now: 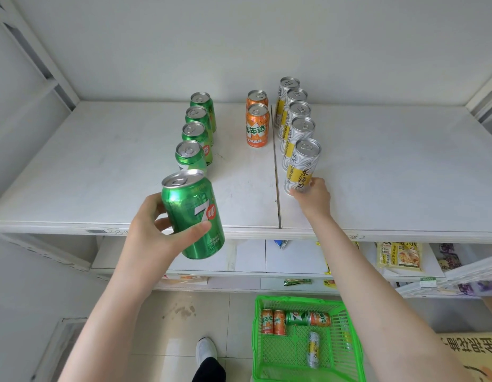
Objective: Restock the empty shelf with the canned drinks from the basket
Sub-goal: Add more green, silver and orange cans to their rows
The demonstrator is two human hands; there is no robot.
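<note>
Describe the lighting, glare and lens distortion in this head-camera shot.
Head view: soft, even light, only faint shadows on the shelf; a bright sheen streaks the green 7up can in the left hand; the silver can gripped by the right hand reads sharp; wide-angle distortion slants the side uprights; cans in the basket look softer.

We see everything through one wide-angle camera worn on the person's head, facing forward and tilted down. It sits close to the white shelf (101, 175), looking onto its top from just above the front edge, with the back wall (239, 37) filling the upper frame. Both forearms enter from the bottom edge; the left hand (151, 232), gripping a green can (192, 213), is nearest the lens, while the right hand (315, 198) holds a silver can (302, 164) a little deeper in. Below the shelf edge we also catch the floor (170, 312) and the green basket (346, 354), seen almost straight down.
</note>
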